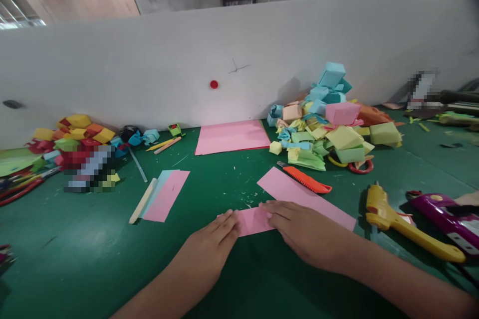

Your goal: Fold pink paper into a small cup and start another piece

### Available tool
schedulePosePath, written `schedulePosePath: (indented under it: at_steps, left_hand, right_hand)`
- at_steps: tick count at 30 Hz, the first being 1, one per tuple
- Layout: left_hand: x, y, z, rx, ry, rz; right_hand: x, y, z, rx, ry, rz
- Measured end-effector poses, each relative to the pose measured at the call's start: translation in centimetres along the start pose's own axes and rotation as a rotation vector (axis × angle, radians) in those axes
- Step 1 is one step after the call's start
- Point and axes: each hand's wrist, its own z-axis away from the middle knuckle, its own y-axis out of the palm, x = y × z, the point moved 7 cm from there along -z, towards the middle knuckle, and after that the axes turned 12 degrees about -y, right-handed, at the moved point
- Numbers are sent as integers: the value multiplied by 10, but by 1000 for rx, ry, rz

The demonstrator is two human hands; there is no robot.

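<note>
A small pink paper strip (255, 221) with faint creases lies near the table's front edge, between my two hands. My left hand (215, 239) is closed over the strip's left end, fingers together and pressing it. On the right end, my right hand (299, 232) holds the strip with bent fingers; both thumbs are hidden. Beyond my right hand lies a longer pink paper sheet (303, 197), partly under my wrist. An orange utility knife (307, 180) with its blade showing rests along that sheet's far edge.
A yellow glue gun (407, 232) and a purple tool (449, 217) lie right. Folded paper boxes (344, 134) pile up behind. Pink sheets (234, 137) lie against the white partition (149, 70). At left are pink and blue strips (170, 194), a wooden stick (143, 201) and colourful paper pieces (78, 132).
</note>
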Motion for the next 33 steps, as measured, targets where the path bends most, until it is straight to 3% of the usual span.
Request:
schedulePosePath:
  at_steps: [11, 19, 23, 27, 33]
  left_hand:
    - [0, -20, -1, 121, -60, 153]
    - [-5, -4, -11, 20, -32, 105]
    - [-4, 10, -9, 42, -6, 146]
    - [3, 11, -6, 124, -30, 225]
    - [2, -12, -5, 224, 36, 256]
  right_hand:
    - [16, 4, -9, 91, 12, 85]
    - [27, 21, -22, 93, -96, 202]
    - [30, 26, -24, 78, -146, 286]
    - [30, 26, -22, 133, -121, 176]
    - [31, 13, -16, 173, 14, -73]
